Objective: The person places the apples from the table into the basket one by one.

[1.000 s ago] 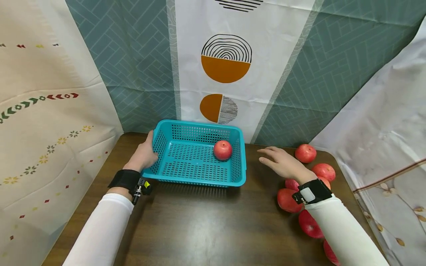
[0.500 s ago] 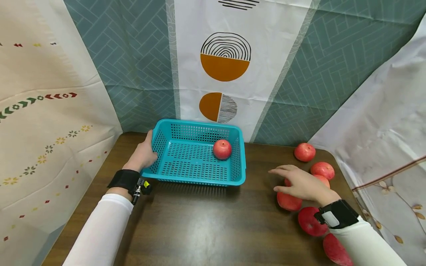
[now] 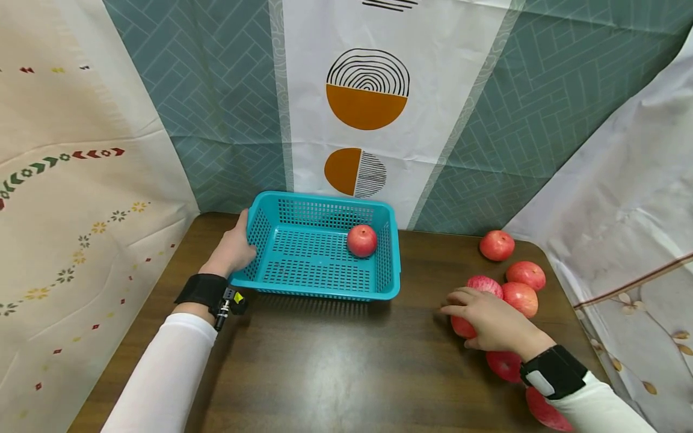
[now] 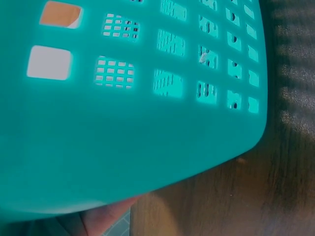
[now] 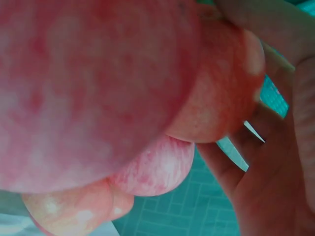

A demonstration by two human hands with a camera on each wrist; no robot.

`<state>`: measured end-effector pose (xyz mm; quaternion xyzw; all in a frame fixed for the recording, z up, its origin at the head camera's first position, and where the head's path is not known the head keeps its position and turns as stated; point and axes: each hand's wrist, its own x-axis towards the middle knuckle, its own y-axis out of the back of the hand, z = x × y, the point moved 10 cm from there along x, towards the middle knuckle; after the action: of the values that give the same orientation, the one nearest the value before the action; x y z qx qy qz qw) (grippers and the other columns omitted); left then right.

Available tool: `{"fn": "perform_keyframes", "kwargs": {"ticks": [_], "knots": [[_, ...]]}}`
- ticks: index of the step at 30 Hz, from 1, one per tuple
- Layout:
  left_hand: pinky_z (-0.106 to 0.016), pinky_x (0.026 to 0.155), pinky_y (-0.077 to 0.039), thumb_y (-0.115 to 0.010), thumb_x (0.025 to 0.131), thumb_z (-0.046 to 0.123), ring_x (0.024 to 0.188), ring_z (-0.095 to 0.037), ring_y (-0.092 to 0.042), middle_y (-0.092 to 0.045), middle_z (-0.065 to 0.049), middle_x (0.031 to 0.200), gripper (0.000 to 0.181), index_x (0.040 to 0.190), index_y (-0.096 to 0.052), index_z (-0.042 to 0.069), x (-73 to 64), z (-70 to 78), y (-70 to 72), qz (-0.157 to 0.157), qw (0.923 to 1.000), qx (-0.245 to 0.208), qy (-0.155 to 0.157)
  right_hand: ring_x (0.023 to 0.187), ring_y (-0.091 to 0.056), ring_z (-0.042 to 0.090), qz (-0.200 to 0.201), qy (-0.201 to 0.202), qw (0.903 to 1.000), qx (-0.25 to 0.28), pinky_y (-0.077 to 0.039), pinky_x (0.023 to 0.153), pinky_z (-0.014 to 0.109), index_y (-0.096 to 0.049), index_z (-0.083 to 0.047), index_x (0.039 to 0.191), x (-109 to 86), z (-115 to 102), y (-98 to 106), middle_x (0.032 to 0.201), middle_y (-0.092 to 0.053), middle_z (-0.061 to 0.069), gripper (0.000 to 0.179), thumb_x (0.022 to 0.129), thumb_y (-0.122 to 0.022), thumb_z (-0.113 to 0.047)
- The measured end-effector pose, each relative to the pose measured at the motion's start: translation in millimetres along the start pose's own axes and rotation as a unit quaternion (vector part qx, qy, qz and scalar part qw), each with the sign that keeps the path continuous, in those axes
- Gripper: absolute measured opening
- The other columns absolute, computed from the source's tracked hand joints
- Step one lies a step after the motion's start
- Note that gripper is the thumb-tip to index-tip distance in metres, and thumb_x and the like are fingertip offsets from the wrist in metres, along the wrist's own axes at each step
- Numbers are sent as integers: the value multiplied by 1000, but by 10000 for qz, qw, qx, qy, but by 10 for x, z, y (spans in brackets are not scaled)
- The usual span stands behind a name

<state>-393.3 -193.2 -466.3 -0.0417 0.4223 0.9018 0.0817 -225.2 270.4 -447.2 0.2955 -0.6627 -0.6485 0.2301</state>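
In the head view, my left hand (image 3: 231,248) grips the left end of a turquoise plastic basket (image 3: 319,296). One red apple (image 3: 361,240) lies in the basket near its right wall. From the left wrist, the basket's slotted wall (image 4: 147,132) fills most of the view, with a bit of my hand below it. My right hand (image 3: 495,322) is over another apple (image 3: 461,328) at the left of a loose group on the right. In the right wrist view, thumb and fingers curve round that apple (image 5: 216,83); the fingertips are hidden behind it.
Several more apples lie on the right of the brown table (image 3: 325,373), including one at the back (image 3: 497,245) and one near the front (image 3: 544,409). Patterned cloths (image 3: 368,72) hang behind and at both sides.
My right hand has moved from beside the basket to the right and nearer, then down onto an apple in the group. The left hand and the basket have stayed in place.
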Motion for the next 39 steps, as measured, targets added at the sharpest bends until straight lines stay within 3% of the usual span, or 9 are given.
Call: {"fn": "perform_keyframes", "kwargs": {"ticks": [9,20,27,34,39], "knots": [[-56,71,-57,-50,95,2,91,-41,-61,-47,-35,133,93,158,18,18,56,-14,5,76,9999,63,-71,119,-50,31,-66,103,9998,-176,-51,93,51,-70,-21,121,-21,-36,-127,126,-60,10,66,59,-92,-17],[-58,72,-56,-50,95,2,91,-41,-61,-49,-35,131,95,157,19,19,77,-21,16,104,9999,80,-85,113,-54,26,-48,64,9998,-158,-54,89,46,-70,-21,120,7,-64,-99,124,-61,8,62,62,-90,-13],[-58,72,-56,-49,94,0,90,-41,-61,-49,-34,130,95,157,19,19,48,-20,13,96,9999,28,-68,123,-46,32,-356,-296,9989,59,-56,83,45,-66,-21,128,-13,-54,-119,132,-56,12,70,63,-91,-22],[-57,70,-57,-50,95,1,89,-40,-61,-50,-34,129,94,158,18,18,29,-33,0,81,10000,24,-17,129,-41,34,-836,-624,9932,509,-57,79,47,-61,-26,134,-66,-27,-144,139,-52,12,72,67,-87,-19],[-55,69,-57,-50,95,2,88,-40,-61,-52,-34,127,93,158,18,17,26,-37,-3,102,9999,69,-29,123,-45,28,-743,-581,9926,772,-56,82,48,-60,-27,135,-76,-39,-143,133,-54,6,73,69,-89,-34]]}}
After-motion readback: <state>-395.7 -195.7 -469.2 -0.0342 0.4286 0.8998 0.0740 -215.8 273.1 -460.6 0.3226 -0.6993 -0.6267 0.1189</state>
